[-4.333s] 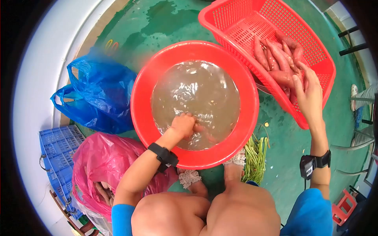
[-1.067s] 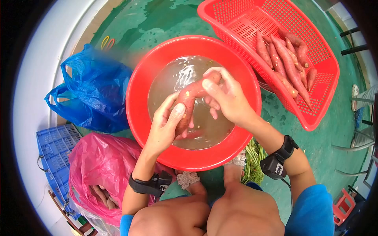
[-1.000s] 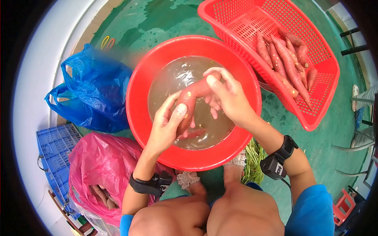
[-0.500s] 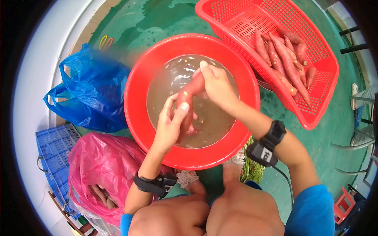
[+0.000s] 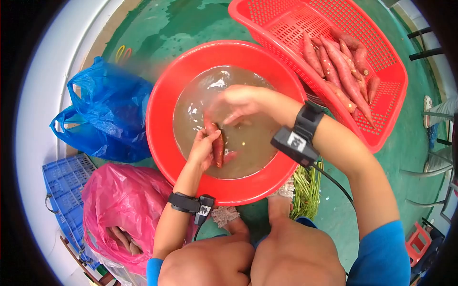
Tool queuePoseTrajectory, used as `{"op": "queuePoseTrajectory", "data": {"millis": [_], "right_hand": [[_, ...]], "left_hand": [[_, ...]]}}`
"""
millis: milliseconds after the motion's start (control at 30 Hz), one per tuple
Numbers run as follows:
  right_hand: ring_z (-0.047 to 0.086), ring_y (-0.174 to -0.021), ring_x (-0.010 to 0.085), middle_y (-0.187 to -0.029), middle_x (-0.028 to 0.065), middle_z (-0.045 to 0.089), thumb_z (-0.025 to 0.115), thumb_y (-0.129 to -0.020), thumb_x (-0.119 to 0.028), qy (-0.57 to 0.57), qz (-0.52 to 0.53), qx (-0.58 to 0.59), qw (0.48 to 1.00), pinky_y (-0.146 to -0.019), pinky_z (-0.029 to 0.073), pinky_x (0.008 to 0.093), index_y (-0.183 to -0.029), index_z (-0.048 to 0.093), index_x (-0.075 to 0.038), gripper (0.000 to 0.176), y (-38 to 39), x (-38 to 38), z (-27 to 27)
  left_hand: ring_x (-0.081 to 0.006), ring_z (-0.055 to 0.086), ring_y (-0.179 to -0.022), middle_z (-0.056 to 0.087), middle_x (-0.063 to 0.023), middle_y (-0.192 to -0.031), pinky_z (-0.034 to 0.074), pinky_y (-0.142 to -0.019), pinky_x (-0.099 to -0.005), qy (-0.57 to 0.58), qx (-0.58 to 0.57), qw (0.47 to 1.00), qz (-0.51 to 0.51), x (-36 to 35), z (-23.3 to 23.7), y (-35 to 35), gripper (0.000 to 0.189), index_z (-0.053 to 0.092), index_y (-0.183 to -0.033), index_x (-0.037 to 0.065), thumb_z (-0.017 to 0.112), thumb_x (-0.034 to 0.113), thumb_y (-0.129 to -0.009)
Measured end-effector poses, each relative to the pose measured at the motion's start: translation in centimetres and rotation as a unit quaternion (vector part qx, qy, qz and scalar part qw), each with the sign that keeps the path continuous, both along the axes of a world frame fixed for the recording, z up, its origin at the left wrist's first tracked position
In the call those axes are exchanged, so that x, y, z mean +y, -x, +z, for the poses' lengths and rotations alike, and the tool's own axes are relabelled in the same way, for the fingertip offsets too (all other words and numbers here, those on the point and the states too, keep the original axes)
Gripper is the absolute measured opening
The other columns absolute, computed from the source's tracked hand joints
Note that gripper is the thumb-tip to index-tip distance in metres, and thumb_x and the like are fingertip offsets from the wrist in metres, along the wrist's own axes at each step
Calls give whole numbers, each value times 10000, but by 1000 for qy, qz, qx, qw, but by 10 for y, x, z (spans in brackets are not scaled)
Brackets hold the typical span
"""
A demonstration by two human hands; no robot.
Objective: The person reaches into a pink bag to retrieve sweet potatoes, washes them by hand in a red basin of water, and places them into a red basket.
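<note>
A red plastic basin [image 5: 164, 138] of murky water stands in front of me. My left hand [image 5: 202, 150] grips a slim red sweet potato [image 5: 218, 150], thumb across its side, low over the water. Another reddish piece shows dimly in the water just to its right. Slightly blurred, my right hand [image 5: 238, 102] hovers above the water near the sweet potato's upper end, thumb and fingers apart and nothing in them. Several sweet potatoes [image 5: 343, 66] lie in the red perforated basket [image 5: 381, 124] at the upper right.
Left of the basin sits a blue plastic bag [image 5: 112, 114]. Below it, an open pink bag [image 5: 129, 200] holds brownish roots, beside a blue crate [image 5: 69, 190]. Green stalks [image 5: 307, 190] lie by my foot. Metal chair legs [image 5: 429, 174] and a person's shoe [image 5: 428, 104] are at the right.
My right hand has let go of the sweet potato's upper end and moved left and down. My left hand alone now holds a sweet potato, more upright.
</note>
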State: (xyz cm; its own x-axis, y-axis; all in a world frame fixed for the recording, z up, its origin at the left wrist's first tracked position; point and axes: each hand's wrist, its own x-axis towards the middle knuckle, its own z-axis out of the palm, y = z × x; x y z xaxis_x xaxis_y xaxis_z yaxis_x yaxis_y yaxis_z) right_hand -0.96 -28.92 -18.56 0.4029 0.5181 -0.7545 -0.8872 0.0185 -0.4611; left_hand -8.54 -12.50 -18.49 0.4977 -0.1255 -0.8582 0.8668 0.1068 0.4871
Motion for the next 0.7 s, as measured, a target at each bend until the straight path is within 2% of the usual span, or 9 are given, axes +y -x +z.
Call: {"op": "queuePoseTrajectory", "data": {"millis": [100, 167, 233, 300, 400, 467, 533, 633, 700], "right_hand": [[510, -795, 183, -899, 79, 544, 502, -812, -200, 14, 28, -153, 988, -696, 458, 346, -901, 561, -20, 209, 3, 9, 14], [535, -755, 198, -858, 84, 572, 539, -769, -253, 174, 69, -227, 956, -686, 460, 354, -919, 583, -31, 272, -8, 5, 1], [571, -783, 220, -890, 108, 599, 557, -727, -269, 320, 121, -186, 921, -699, 462, 372, -969, 589, -15, 352, -21, -4, -22], [584, -828, 244, -906, 138, 603, 551, -721, -250, 485, 168, -261, 818, -716, 456, 374, -993, 573, 27, 389, -24, -18, -39], [586, -854, 259, -926, 159, 596, 542, -731, -220, 577, 88, -264, 768, -716, 454, 372, -975, 569, 54, 368, -18, -29, -68], [580, -834, 241, -914, 144, 596, 527, -759, -195, 398, -28, -157, 904, -715, 461, 359, -966, 571, 40, 316, -16, -20, -59], [569, -811, 214, -896, 126, 595, 523, -785, -193, 60, -59, 4, 996, -713, 462, 338, -962, 563, 21, 280, -8, -7, -42], [547, -814, 193, -959, 121, 568, 540, -795, -219, -15, -64, -105, 992, -720, 454, 313, -952, 552, 3, 272, 8, 5, 7], [524, -948, 244, -1084, 176, 510, 615, -737, -314, 80, 48, -278, 956, -803, 430, 337, -1119, 467, 3, 518, 10, 5, 24]], "left_hand": [[-202, 511, -862, 507, -62, -955, 468, -733, -482, 52, -16, 999, 0, 3, -8, -3, 296, 376, -1007, 111, 579, 150, -795], [-204, 509, -866, 507, -62, -961, 466, -731, -468, 20, -10, 1000, 1, 3, -5, -4, 299, 374, -1005, 122, 582, 142, -791], [-206, 507, -871, 506, -63, -966, 464, -729, -453, -11, -5, 1000, 5, 5, -6, -4, 303, 372, -1004, 132, 584, 135, -787], [-214, 502, -884, 501, -66, -967, 460, -716, -421, -21, -39, 999, -15, 11, -14, -3, 313, 370, -993, 139, 595, 122, -776], [-211, 501, -884, 498, -66, -958, 458, -694, -391, -7, -36, 999, -10, 12, -14, -1, 319, 370, -980, 142, 606, 122, -767], [-209, 501, -839, 480, -82, -935, 473, -594, -340, -13, -38, 999, 0, 6, -3, 0, 392, 361, -1055, 128, 615, 124, -756], [-199, 507, -833, 498, -74, -884, 471, -581, -335, -22, -41, 999, -15, 3, 1, 0, 407, 355, -1061, 123, 617, 116, -750], [-187, 517, -837, 522, -73, -871, 467, -648, -315, -34, -33, 998, -35, 6, -4, -1, 428, 368, -1058, 90, 639, 100, -728], [-174, 521, -837, 532, -72, -875, 456, -678, -297, -33, -130, 990, -44, 3, -6, 3, 435, 379, -1054, 72, 652, 95, -716]]}}
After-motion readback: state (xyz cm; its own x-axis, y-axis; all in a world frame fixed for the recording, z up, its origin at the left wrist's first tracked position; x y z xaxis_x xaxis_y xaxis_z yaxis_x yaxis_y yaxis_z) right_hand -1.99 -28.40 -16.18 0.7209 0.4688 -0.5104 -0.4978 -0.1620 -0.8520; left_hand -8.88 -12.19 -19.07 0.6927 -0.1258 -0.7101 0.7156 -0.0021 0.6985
